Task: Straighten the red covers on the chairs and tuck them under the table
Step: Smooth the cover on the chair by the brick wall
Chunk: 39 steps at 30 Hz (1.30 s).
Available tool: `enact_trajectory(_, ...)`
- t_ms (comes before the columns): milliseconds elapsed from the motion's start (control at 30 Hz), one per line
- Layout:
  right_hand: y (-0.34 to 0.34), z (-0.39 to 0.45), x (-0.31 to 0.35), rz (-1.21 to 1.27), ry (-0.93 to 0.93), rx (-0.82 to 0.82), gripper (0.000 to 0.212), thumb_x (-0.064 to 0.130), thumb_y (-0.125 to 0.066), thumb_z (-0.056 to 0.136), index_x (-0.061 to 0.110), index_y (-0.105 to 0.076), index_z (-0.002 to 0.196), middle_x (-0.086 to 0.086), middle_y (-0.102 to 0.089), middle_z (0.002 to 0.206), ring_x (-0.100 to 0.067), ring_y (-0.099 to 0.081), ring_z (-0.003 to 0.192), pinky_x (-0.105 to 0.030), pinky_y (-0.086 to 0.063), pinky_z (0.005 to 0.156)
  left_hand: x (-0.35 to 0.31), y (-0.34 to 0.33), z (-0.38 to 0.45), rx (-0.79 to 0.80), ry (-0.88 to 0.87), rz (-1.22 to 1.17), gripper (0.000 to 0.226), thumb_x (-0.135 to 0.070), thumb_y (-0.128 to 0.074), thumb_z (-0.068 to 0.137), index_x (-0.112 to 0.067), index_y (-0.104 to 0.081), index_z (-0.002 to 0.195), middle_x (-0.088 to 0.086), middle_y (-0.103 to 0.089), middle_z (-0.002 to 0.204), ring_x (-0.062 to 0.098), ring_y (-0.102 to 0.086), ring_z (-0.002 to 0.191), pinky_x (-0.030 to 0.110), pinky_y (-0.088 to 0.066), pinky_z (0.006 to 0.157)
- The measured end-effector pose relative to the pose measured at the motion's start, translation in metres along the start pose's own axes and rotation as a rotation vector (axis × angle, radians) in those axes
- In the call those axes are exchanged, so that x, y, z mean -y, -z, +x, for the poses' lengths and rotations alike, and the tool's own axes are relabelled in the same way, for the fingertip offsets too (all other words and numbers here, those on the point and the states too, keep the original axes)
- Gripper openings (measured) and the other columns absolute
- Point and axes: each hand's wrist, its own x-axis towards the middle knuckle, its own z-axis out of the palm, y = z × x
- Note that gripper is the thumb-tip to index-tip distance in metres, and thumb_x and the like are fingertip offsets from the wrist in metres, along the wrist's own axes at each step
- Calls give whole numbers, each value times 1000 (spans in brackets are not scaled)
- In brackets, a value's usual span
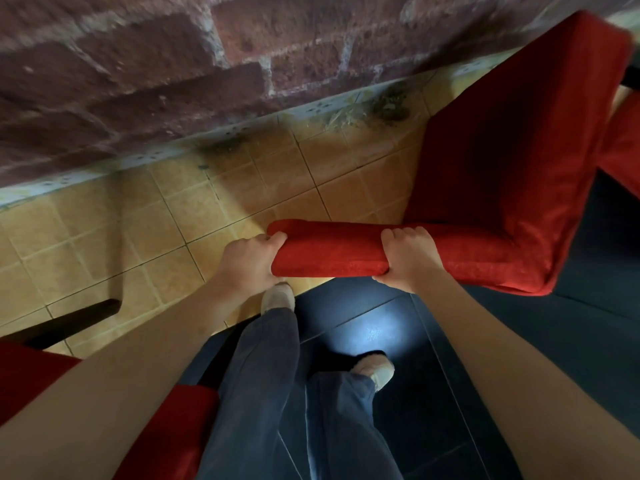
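Note:
A chair in a red cover (502,161) stands right of centre, its seat stretching away to the upper right. Its padded backrest top (332,252) runs across the middle of the view. My left hand (247,263) grips the left end of that backrest top. My right hand (410,258) grips it further right, fingers curled over the far side. A second red-covered chair (166,434) shows at the bottom left, partly hidden by my left arm. No table is clearly visible.
A brick wall (145,74) runs across the top, close behind the chair. Tan floor tiles (138,230) lie below it and dark tiles (433,358) lie under my feet. A dark chair leg (69,323) juts in at the left. More red fabric (623,147) sits at the right edge.

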Motion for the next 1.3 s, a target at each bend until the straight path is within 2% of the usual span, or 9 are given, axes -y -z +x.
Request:
enact_trajectory(267,32,5,4,-68,69,-50,50,57,-68,71,16,-55,96,1,-64,89,-19,-60,82,-30,-37,75,12,43,-8,-5,29,-10,71,-53,-76,71,-23,-50,129,0,-69,106,22,-69,91,34,-55,76)
enact_trajectory(433,57,2,5,-75,91,-55,50,60,-65,71,17,-57,97,1,-65,89,-20,-61,83,-31,-39,78,19,64,-24,-85,82,-59,68,-50,-75,75,-22,-51,132,0,-66,113,22,-67,94,34,-53,78)
enact_trajectory(800,115,-34,-10,-79,132,-66,54,64,-64,69,17,-59,95,0,-66,91,-21,-62,84,-31,-40,80,12,131,-50,-69,-69,-17,64,-51,-67,82,-21,-47,134,-3,-65,112,15,-65,93,30,-54,79)
enact_trajectory(867,130,-44,-17,-49,132,-70,53,64,-63,69,17,-59,94,0,-67,90,-21,-62,84,-30,-40,80,11,147,-55,-114,-90,-42,64,-50,-70,80,-22,-48,134,-3,-65,114,16,-64,96,32,-54,81)
enact_trajectory(933,143,-55,-27,-39,151,-82,51,63,-62,69,17,-60,92,0,-68,89,-21,-63,83,-30,-39,80,8,157,-68,-225,-71,-206,74,-45,-79,72,-25,-48,136,-3,-62,120,18,-62,104,35,-52,88)
enact_trajectory(1000,154,-66,-37,-33,161,-95,50,62,-61,69,17,-61,90,0,-68,88,-21,-64,83,-30,-40,81,-4,165,-84,-325,53,-595,97,-35,-90,58,-29,-41,142,-8,-57,124,15,-54,112,33,-44,97)
enact_trajectory(1067,161,-78,-46,-10,171,-113,49,61,-63,69,16,-61,89,1,-68,87,-20,-65,83,-30,-40,82,-16,171,-95,-341,167,-897,101,-27,-95,49,-29,-45,137,-17,-54,114,12,-52,111,26,-39,94)
enact_trajectory(1167,169,-95,-56,-9,177,-113,46,59,-64,71,17,-61,90,2,-68,88,-18,-64,83,-28,-39,83,-32,180,-99,-287,175,-850,78,-31,-95,48,-23,-62,118,-11,-62,103,15,-59,104,31,-45,92)
enact_trajectory(1300,181,-114,-69,-21,159,-116,47,59,-64,73,17,-60,93,2,-67,93,-18,-63,87,-28,-39,85,-49,196,-108,-303,160,-811,73,-38,-94,47,-21,-66,111,-11,-64,99,12,-60,97,26,-44,84)
